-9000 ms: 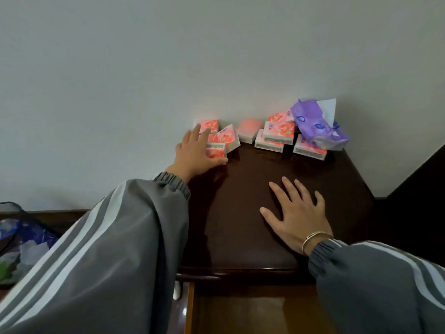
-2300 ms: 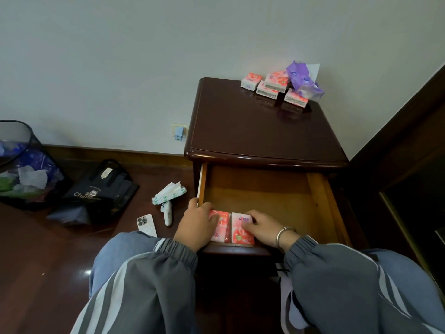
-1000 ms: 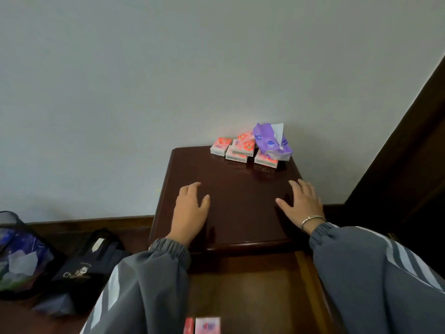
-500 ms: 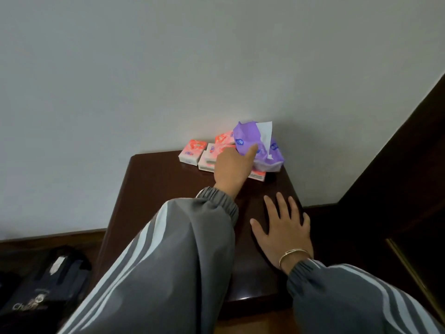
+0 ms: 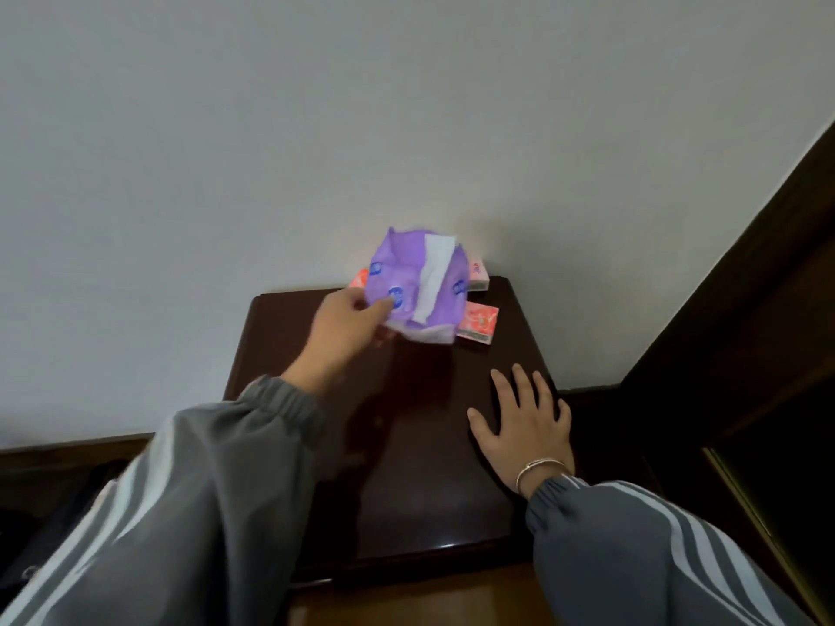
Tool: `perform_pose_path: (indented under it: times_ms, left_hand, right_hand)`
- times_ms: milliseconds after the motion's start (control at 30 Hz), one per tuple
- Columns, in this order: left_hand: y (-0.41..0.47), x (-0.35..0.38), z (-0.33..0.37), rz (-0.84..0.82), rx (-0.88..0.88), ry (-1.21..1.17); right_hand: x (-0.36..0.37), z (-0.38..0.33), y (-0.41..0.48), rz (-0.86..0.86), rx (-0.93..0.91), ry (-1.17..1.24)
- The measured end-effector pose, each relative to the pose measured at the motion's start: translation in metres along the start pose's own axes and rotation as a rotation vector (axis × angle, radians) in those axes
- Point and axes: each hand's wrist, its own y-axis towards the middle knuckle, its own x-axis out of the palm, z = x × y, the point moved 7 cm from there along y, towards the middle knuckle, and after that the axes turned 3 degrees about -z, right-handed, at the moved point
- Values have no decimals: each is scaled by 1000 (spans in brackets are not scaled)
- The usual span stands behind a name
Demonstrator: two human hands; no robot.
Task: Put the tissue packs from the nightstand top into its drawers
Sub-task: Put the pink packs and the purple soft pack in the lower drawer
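My left hand (image 5: 345, 325) grips the crumpled purple tissue pack (image 5: 409, 286), which has a white tissue sticking out, and holds it raised above the back of the dark nightstand top (image 5: 406, 445). Small red-and-white tissue packs lie behind and beside it: one (image 5: 479, 325) to its right, one (image 5: 478, 275) against the wall, and a sliver of another (image 5: 359, 278) at the left. My right hand (image 5: 524, 422) rests flat with spread fingers on the top's right side. The open drawer (image 5: 429, 600) shows at the bottom edge.
A white wall stands directly behind the nightstand. A dark wooden panel (image 5: 745, 309) rises at the right. A dark bag (image 5: 54, 512) lies on the floor to the left, partly hidden by my sleeve.
My left hand has closed on the purple pack and lifted it off the pile, uncovering the red packs beneath. My right hand stays flat on the top.
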Motion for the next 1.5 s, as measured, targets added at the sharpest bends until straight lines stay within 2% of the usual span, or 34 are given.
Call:
perform_pose_path:
  times_ms: [200, 300, 367, 400, 467, 567, 633, 733, 833, 900, 1000, 1133, 1233, 1500]
  left_hand:
    - [-43, -94, -97, -192, -314, 124]
    - [-51, -117, -127, -250, -398, 386]
    - [-48, -130, -131, -152, -411, 590]
    - [-46, -135, -126, -62, -396, 629]
    - [-35, -129, -100, 68, -227, 671]
    - [-9, -85, -56, 37, 95, 788]
    - [13, -47, -41, -62, 178, 849]
    - [46, 1, -37, -211, 181, 894]
    - [76, 26, -43, -272, 125, 870]
    - [90, 38, -51, -310, 81, 864]
    - [103, 50, -63, -347, 26, 799]
    - [107, 58, -63, -301, 64, 723]
    - [105, 66, -62, -349, 68, 729]
    - [32, 77, -47, -424, 77, 760]
  right_hand:
    - [0, 1, 2, -43, 11, 16]
    - [-3, 1, 3, -42, 13, 26]
    - [-9, 2, 2, 4, 32, 71]
    - [-12, 4, 2, 37, 38, 107]
    - [-22, 1, 5, 105, -14, 143]
    - [-42, -19, 31, 187, -180, 113]
    - [-52, -35, 62, 175, -229, 38]
    - [-51, -55, 110, 38, -255, -70]
    - [-31, -62, 141, -128, -263, -70]
    - [-14, -61, 146, -180, -283, -54]
    - [-2, -57, 147, -129, -331, -29]
    - [-4, -58, 147, -108, -354, 17]
    - [-8, -59, 136, -91, -365, 70]
    - [-25, -30, 52, -173, -292, 347]
